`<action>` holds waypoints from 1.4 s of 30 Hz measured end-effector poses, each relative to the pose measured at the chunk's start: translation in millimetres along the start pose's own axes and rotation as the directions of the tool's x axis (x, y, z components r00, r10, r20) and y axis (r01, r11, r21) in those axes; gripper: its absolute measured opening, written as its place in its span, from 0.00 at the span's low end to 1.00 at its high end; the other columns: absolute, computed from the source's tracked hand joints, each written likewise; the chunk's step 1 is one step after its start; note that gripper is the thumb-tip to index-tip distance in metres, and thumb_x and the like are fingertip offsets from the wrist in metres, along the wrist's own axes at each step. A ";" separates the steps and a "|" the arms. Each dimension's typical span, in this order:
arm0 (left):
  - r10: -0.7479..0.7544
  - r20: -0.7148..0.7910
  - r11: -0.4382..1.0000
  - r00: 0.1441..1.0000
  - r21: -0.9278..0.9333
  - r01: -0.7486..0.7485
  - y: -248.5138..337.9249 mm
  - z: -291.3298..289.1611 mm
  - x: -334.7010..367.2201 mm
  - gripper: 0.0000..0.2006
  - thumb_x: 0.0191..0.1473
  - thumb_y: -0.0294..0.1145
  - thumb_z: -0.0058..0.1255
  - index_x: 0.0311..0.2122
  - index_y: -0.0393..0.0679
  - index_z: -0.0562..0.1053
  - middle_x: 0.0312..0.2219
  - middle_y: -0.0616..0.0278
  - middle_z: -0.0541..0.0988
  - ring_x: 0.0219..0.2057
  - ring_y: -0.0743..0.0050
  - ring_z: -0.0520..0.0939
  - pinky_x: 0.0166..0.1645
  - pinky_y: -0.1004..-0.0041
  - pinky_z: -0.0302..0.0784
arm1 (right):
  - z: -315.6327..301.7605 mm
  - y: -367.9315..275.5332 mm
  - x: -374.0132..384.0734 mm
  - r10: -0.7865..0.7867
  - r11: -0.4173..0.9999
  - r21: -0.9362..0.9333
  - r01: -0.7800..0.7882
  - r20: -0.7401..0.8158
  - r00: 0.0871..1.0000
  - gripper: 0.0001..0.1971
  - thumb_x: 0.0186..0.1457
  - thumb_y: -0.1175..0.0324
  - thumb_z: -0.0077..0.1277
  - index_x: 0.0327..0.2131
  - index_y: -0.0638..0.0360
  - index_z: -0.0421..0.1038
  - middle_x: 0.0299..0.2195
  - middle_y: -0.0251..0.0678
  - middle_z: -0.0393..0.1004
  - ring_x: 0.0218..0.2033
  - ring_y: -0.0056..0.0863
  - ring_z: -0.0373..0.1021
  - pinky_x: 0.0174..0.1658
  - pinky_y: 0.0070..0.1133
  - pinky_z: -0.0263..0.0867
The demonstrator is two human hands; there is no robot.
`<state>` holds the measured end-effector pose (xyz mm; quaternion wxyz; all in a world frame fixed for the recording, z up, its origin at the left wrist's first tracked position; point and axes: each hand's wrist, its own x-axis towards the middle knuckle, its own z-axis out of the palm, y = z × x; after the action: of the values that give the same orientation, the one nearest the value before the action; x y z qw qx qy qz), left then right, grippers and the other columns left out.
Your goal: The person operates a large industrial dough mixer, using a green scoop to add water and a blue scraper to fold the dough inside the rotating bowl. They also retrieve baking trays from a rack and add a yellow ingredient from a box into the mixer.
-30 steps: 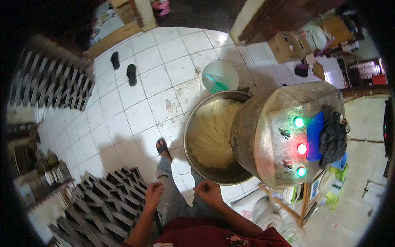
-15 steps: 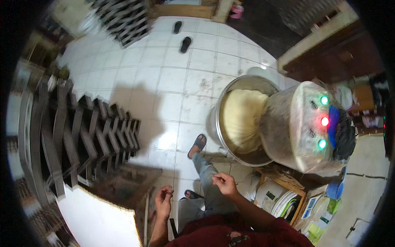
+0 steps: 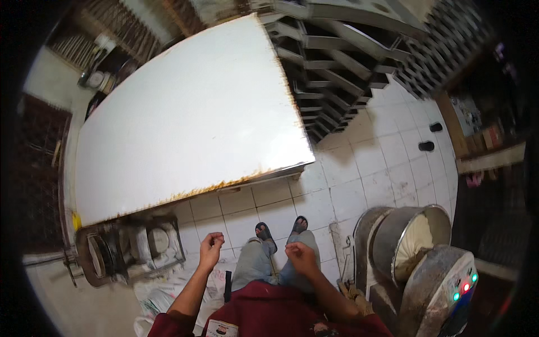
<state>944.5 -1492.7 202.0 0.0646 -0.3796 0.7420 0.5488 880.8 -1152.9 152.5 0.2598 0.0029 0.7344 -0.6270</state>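
My left hand (image 3: 211,250) hangs over the floor in front of my left leg, its fingers curled loosely together, with nothing visible in it. Over my right thigh is my right hand (image 3: 302,257), its fingers also curled in, and no object shows there. Neither hand touches anything around it. Ahead of both stands a large white-topped table (image 3: 191,123) with a worn, rusty-brown front edge. Off to the lower right is a dough mixer (image 3: 443,281) with lit green and red lights; pale dough (image 3: 414,241) sits in its metal bowl (image 3: 384,238).
Dark metal racks (image 3: 331,67) stand beyond the table's right end. A machine with round parts (image 3: 135,247) is under its left front corner. White plastic sacks (image 3: 168,292) lie by my left side. Two dark slippers (image 3: 426,146) rest on the tiled floor (image 3: 365,174) at right.
My view and body have turned left, so the table is now in front and the mixer has shifted to the lower right. Both hands stay before my body, still curled.
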 end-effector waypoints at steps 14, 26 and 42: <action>0.105 -0.048 0.965 0.993 -0.235 -0.113 -240.8 151.8 93.2 0.15 0.56 0.30 0.57 0.46 0.35 0.73 0.37 0.60 0.81 0.39 0.70 0.81 0.48 0.72 0.76 | 54.3 94.9 226.1 -0.634 0.640 -0.498 0.585 0.086 0.768 0.16 0.48 0.74 0.57 0.42 0.65 0.72 0.39 0.47 0.74 0.41 0.43 0.71 0.45 0.32 0.67; 0.824 -0.385 0.558 0.416 0.419 -0.717 -218.0 154.3 383.1 0.20 0.56 0.27 0.50 0.54 0.35 0.69 0.47 0.40 0.74 0.48 0.39 0.75 0.52 0.53 0.70 | 90.9 166.9 355.5 -0.985 0.160 -0.702 0.694 -0.155 0.071 0.25 0.41 0.74 0.61 0.47 0.59 0.69 0.48 0.44 0.57 0.50 0.39 0.58 0.55 0.33 0.56; 0.673 -0.327 0.607 0.663 -0.269 -0.748 -172.1 163.1 422.8 0.16 0.51 0.36 0.57 0.42 0.35 0.76 0.37 0.51 0.80 0.42 0.62 0.79 0.46 0.64 0.74 | 72.6 163.2 365.5 -0.996 0.086 -0.687 0.722 -0.072 0.050 0.08 0.49 0.74 0.60 0.33 0.61 0.72 0.34 0.41 0.69 0.40 0.35 0.64 0.46 0.28 0.61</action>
<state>703.9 -1578.9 -209.8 -0.3068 -0.1082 0.7122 0.6221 646.0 -1302.5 -144.1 -0.4226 -0.3492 0.7290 -0.4100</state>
